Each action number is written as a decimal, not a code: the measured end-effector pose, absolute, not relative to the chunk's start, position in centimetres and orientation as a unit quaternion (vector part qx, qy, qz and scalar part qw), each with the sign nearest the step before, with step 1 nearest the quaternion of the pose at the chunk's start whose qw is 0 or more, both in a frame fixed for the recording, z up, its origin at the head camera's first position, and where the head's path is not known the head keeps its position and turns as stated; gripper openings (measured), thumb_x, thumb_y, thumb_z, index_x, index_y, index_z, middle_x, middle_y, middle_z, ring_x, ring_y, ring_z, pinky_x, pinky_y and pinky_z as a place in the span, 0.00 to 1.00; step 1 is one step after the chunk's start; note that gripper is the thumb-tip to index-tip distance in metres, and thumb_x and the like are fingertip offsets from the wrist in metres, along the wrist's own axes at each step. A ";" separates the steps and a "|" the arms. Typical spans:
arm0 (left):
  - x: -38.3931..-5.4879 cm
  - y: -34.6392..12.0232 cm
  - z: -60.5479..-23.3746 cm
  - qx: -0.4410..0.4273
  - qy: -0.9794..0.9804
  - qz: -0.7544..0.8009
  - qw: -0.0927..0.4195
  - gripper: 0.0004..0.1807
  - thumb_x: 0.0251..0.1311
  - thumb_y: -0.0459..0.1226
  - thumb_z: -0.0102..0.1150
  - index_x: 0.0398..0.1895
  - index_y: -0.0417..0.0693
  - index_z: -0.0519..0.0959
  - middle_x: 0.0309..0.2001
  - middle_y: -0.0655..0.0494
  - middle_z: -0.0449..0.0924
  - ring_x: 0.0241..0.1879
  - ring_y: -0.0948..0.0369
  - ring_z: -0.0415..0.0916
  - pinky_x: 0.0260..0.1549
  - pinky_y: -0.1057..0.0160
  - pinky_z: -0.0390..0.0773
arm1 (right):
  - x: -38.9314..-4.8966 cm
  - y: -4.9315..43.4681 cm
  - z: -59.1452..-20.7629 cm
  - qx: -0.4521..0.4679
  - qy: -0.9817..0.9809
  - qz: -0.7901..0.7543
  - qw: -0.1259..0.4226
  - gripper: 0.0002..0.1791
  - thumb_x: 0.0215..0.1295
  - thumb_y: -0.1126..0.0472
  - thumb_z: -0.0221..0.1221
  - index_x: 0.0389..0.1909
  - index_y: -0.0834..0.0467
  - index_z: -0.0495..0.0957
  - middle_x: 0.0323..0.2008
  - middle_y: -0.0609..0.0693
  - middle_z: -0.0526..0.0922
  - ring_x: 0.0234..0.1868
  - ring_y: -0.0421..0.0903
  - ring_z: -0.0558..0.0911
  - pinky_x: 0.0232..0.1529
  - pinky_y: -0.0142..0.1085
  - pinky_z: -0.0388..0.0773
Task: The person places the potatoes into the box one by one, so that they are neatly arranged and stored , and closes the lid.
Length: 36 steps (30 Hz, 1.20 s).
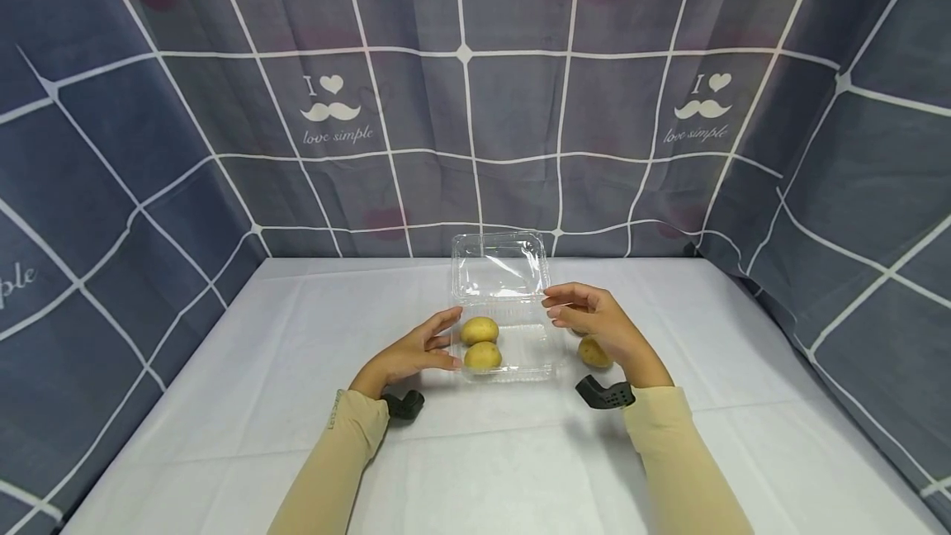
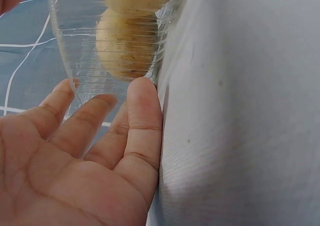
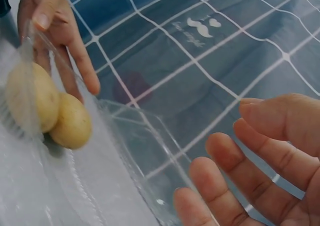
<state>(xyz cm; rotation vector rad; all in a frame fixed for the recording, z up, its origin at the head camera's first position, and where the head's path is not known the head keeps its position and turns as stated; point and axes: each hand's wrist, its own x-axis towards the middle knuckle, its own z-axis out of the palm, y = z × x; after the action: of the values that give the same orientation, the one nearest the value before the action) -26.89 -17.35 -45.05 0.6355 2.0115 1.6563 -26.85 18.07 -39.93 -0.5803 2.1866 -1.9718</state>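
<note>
A clear plastic clamshell box [image 1: 529, 345] sits on the table with its lid [image 1: 501, 267] raised at the back. Two yellow potatoes lie in its left half, a rear potato [image 1: 479, 329] and a front potato [image 1: 483, 356]. My left hand [image 1: 412, 355] rests against the box's left wall, its fingers extended and fingertips touching the ribbed plastic in the left wrist view. Over the right rim hovers my right hand [image 1: 600, 324], fingers loosely bent and holding nothing in the right wrist view. Beside the box, below the right hand, is another potato [image 1: 594, 352]; something behind it is mostly hidden.
A white cloth [image 1: 490, 461] covers the table. Grey-blue curtains [image 1: 513, 122] with white lines hang behind it and along both sides. Black wrist straps [image 1: 605, 393] sit on both wrists.
</note>
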 end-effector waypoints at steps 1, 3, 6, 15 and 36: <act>-26.9 -17.3 -45.1 0.232 0.731 0.601 0.228 0.56 0.67 0.31 0.71 0.89 0.40 0.43 0.88 0.37 0.39 0.83 0.35 0.50 0.79 0.37 0.58 | -26.8 18.4 -39.9 -0.191 0.728 -0.655 0.069 0.25 0.75 0.72 0.61 0.67 0.82 0.71 0.54 0.57 0.87 0.49 0.38 0.87 0.53 0.31 0.86; -26.9 -17.3 -45.1 0.234 0.731 0.600 0.228 0.56 0.68 0.31 0.71 0.89 0.39 0.43 0.88 0.37 0.39 0.83 0.35 0.50 0.79 0.37 0.59 | -26.7 19.0 -39.8 -0.189 0.730 -0.653 0.064 0.24 0.75 0.72 0.61 0.66 0.81 0.72 0.52 0.52 0.88 0.49 0.38 0.86 0.53 0.33 0.86; -27.0 -17.3 -45.1 0.236 0.730 0.600 0.228 0.56 0.68 0.30 0.70 0.89 0.39 0.43 0.88 0.37 0.39 0.83 0.35 0.50 0.79 0.37 0.59 | -26.7 20.1 -39.7 -0.189 0.736 -0.648 0.051 0.22 0.74 0.71 0.62 0.65 0.76 0.76 0.51 0.50 0.88 0.50 0.39 0.87 0.54 0.35 0.86; -27.0 -17.4 -45.2 0.233 0.732 0.599 0.225 0.55 0.67 0.30 0.71 0.89 0.40 0.44 0.88 0.37 0.40 0.83 0.36 0.50 0.80 0.38 0.56 | -26.5 22.5 -39.7 -0.185 0.744 -0.641 0.040 0.18 0.74 0.71 0.63 0.62 0.64 0.82 0.52 0.47 0.88 0.52 0.39 0.87 0.54 0.30 0.83; -27.0 -17.2 -45.1 0.229 0.727 0.606 0.227 0.56 0.67 0.30 0.71 0.89 0.39 0.44 0.88 0.36 0.39 0.83 0.35 0.51 0.80 0.38 0.55 | -27.1 25.6 -42.4 -0.151 0.768 -0.618 0.074 0.26 0.72 0.72 0.65 0.66 0.79 0.73 0.52 0.53 0.89 0.51 0.38 0.87 0.55 0.28 0.81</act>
<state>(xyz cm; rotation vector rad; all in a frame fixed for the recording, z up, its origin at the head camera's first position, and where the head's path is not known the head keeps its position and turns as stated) -27.03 -17.25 -45.12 0.6304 2.0027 1.6706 -27.14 25.56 -42.37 -0.4547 2.3050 -1.8557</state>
